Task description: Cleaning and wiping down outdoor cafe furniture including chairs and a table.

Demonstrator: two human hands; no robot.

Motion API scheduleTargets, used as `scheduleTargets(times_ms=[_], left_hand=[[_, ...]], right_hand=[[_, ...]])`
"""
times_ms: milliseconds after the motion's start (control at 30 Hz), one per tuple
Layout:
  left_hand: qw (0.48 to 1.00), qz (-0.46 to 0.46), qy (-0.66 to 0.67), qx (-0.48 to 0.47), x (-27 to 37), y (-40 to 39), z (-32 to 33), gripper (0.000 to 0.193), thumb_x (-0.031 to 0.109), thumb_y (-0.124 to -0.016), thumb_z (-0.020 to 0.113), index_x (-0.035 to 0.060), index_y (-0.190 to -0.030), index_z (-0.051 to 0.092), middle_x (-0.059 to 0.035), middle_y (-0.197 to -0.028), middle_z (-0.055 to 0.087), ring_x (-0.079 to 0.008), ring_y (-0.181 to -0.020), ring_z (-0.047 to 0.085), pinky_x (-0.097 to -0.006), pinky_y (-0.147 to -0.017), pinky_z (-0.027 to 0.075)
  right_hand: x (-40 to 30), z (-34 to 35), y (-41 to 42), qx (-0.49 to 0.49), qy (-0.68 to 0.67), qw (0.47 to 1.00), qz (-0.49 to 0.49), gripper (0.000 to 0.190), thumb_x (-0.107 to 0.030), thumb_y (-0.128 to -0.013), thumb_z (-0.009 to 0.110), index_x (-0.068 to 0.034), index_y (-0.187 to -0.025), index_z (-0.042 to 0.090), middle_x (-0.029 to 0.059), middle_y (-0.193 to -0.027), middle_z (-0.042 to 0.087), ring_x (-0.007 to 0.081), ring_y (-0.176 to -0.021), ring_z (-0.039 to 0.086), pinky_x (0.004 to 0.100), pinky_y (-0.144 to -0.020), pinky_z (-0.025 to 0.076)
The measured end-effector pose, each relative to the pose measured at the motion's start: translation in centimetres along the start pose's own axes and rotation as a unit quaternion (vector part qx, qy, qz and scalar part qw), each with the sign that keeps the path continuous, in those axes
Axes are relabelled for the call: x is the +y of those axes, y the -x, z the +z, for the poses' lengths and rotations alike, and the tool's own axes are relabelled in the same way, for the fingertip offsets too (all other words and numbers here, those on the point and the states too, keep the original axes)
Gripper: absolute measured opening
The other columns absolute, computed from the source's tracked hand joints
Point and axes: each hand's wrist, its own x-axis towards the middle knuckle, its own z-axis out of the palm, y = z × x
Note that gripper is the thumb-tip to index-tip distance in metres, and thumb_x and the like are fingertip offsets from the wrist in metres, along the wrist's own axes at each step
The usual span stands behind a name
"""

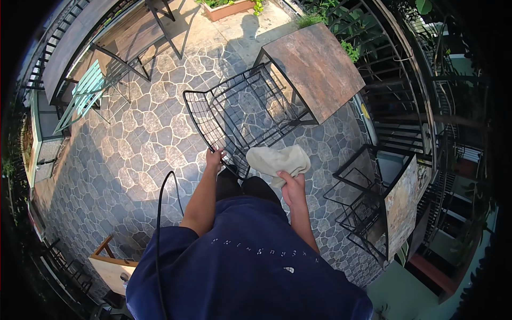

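Note:
My left hand (215, 157) grips the top rail of the backrest of a black metal wire chair (248, 108), near its lower end in the view. In my right hand (293, 185) is a bunched beige cloth (278, 159), held between thumb and fingers beside the chair's wire frame. The chair's seat faces a square table with a brown stone-look top (316, 72), and its far side reaches the table's edge.
A stone-topped table (402, 212) with black wire frames stands at the right. At the upper left are a wooden-topped table (140, 36) and a turquoise slatted folding chair (86, 90). A planter (229, 10) sits at the top. A black cable (159, 224) hangs by my left arm.

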Motion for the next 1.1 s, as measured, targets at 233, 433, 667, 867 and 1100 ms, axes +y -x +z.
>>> scheduleTargets(times_ms=[233, 433, 667, 867, 1100], left_hand=[[0.981, -0.003, 0.172, -0.089, -1.3, -1.9, -1.7, 0.029, -0.008, -0.07, 0.042, 0.019, -0.08, 0.039, 0.0028, -0.067, 0.039, -0.015, -0.054, 0.038, -0.0343, -0.05, 0.032], [0.955, -0.019, 0.277, -0.101, -0.3, -2.2, -1.9, 0.03, -0.011, -0.064, 0.038, 0.0167, -0.077, 0.038, 0.0026, -0.057, 0.033, -0.0136, -0.046, 0.031, -0.0307, -0.046, 0.026], [0.97, 0.037, 0.215, -0.105, -1.0, -3.0, -5.4, 0.018, -0.005, -0.07, 0.039, 0.0131, -0.07, 0.039, -0.0005, -0.052, 0.031, -0.0169, -0.044, 0.032, -0.0379, -0.046, 0.034], [0.975, 0.034, 0.199, -0.088, -2.4, -2.4, -10.8, 0.019, 0.004, -0.08, 0.039, 0.0129, -0.063, 0.038, -0.0008, -0.05, 0.032, -0.0173, -0.043, 0.031, -0.0377, -0.044, 0.033], [0.98, 0.026, 0.19, -0.061, -2.6, -0.7, -16.8, 0.018, 0.002, -0.076, 0.041, 0.0126, -0.062, 0.038, -0.0016, -0.049, 0.034, -0.0183, -0.042, 0.031, -0.0362, -0.043, 0.03]], right_hand=[[2.0, -1.9, 1.1, 0.056, -0.073, 0.993, 0.079, 0.049, 0.004, -0.076, 0.054, -0.002, -0.124, 0.042, 0.0099, -0.121, 0.049, 0.0234, -0.114, 0.047, 0.0357, -0.097, 0.037], [1.1, -5.2, 1.5, 0.048, -0.204, 0.97, 0.123, 0.044, -0.006, -0.083, 0.054, -0.002, -0.125, 0.04, 0.0107, -0.124, 0.048, 0.0244, -0.116, 0.046, 0.0381, -0.099, 0.036], [0.4, -6.2, 3.9, -0.017, -0.207, 0.972, 0.112, 0.045, -0.015, -0.087, 0.053, -0.002, -0.128, 0.038, 0.0102, -0.128, 0.046, 0.0231, -0.118, 0.045, 0.0372, -0.1, 0.035], [3.7, -6.7, 7.0, 0.048, -0.142, 0.983, 0.109, 0.041, -0.012, -0.086, 0.055, -0.002, -0.124, 0.043, 0.0099, -0.122, 0.052, 0.0219, -0.113, 0.049, 0.0359, -0.096, 0.038], [7.4, -4.5, 9.3, 0.038, -0.167, 0.98, 0.099, 0.044, -0.021, -0.087, 0.051, -0.002, -0.126, 0.042, 0.0102, -0.127, 0.048, 0.0249, -0.116, 0.047, 0.0402, -0.099, 0.036]])
